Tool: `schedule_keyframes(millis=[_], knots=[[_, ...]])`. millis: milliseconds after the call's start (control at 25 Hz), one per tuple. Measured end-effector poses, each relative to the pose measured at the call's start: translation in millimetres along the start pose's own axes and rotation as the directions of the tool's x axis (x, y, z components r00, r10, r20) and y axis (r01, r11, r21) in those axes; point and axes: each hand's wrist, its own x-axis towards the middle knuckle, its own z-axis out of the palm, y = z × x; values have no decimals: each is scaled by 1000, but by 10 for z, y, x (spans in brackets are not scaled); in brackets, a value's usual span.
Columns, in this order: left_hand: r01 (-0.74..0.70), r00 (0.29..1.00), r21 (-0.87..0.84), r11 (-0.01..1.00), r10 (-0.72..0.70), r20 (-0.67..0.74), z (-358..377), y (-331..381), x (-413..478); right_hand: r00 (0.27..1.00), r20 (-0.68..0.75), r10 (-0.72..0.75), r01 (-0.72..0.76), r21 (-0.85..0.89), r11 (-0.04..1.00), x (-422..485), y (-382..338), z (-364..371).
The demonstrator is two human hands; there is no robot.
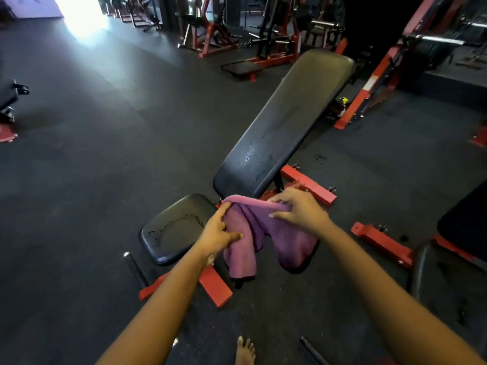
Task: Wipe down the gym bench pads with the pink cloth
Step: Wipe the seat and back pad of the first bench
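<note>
- Pink cloth (266, 233) up between both hands, hanging in two loose folds, in front of the junction of the bench's two pads; contact with either pad impossible to tell.
- Left hand (220, 233) gripping the cloth's left side, thumb pressed across the front of the fabric, fingers reaching up along its edge.
- Right hand (299, 209) pinching the cloth's upper edge, fingers bent over the stretched top fold.
- Black seat pad (174, 230) just left of the hands, low and close to level, streaked with wet droplets.
- Black back pad (284, 119) tilted up and away toward the upper right, wet marks across its lower part.
- Red steel frame (308, 184) beneath the pads, its feet on the dark rubber floor (92, 180).
- Bare foot (245, 350) at the bottom edge, on the floor near the bench's base.
- More red-framed machines (210, 40) well apart at the back.
- Second black pad (463, 225) at the right edge.
</note>
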Motion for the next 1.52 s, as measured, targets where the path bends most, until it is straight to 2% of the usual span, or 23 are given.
schedule_keyframes(millis=[80,160,280,360,440,520,600,640,720,800,880,960,1000,1080,1160,1240,1320,1360,1440,1520], knots=[[98,995,-246,964,-98,14,-22,60,188,1000,1,16,-16,85,996,135,-77,273],[172,983,-454,874,-183,20,-37,58,316,1000,19,24,-27,164,986,252,-172,556],[254,950,-618,744,-313,14,-211,-27,457,997,81,-6,-18,297,955,461,-276,888],[265,935,-659,704,-356,-5,-345,-72,476,973,213,-86,1,368,930,519,-352,992],[236,936,-634,736,-348,-56,-493,-82,499,948,279,-151,0,475,880,592,-394,1036],[158,937,-544,824,-299,-181,-723,-143,491,965,228,-128,-27,572,820,740,-401,1059],[131,943,-430,893,-246,-224,-1043,-194,392,987,145,-62,-43,625,779,889,-399,1112],[137,955,-381,914,-224,-194,-1239,-205,319,987,155,-30,-75,624,778,951,-424,1162],[164,970,-316,935,-211,-121,-1654,-215,141,956,293,-16,-168,589,790,1056,-576,1333],[173,976,-264,949,-201,-86,-2023,-256,-15,863,494,-99,-242,580,778,1145,-808,1570],[188,969,-187,964,-213,-124,-2446,-459,-268,750,631,-199,-222,523,823,1238,-1262,1915],[202,944,-135,970,-229,-236,-2891,-775,-574,732,653,-192,-155,435,887,1303,-1793,2317],[228,912,-133,964,-260,-318,-3120,-982,-745,741,646,-184,-98,375,922,1328,-2041,2518],[302,790,-142,943,-331,-515,-3755,-1491,-1278,706,675,-217,53,255,965,1375,-2654,3083],[381,668,-148,912,-383,-638,-4210,-1945,-1802,649,720,-246,220,132,966,1411,-3097,3507],[464,558,-200,863,-459,-691,-4586,-2303,-2367,621,748,-234,278,69,958,1453,-3507,3846],[496,455,-290,819,-529,-716,-4834,-2528,-2747,616,757,-219,283,46,958,1500,-3783,4010],[488,436,-333,807,-556,-708,-4923,-2583,-2805,629,753,-195,264,30,964,1531,-3837,4075],[464,458,-389,796,-592,-663,-5090,-2570,-2644,670,728,-146,206,6,979,1625,-3843,4123],[451,561,-339,826,-558,-612,-5377,-2517,-2132,766,640,-63,47,43,998,1822,-3781,4160]])
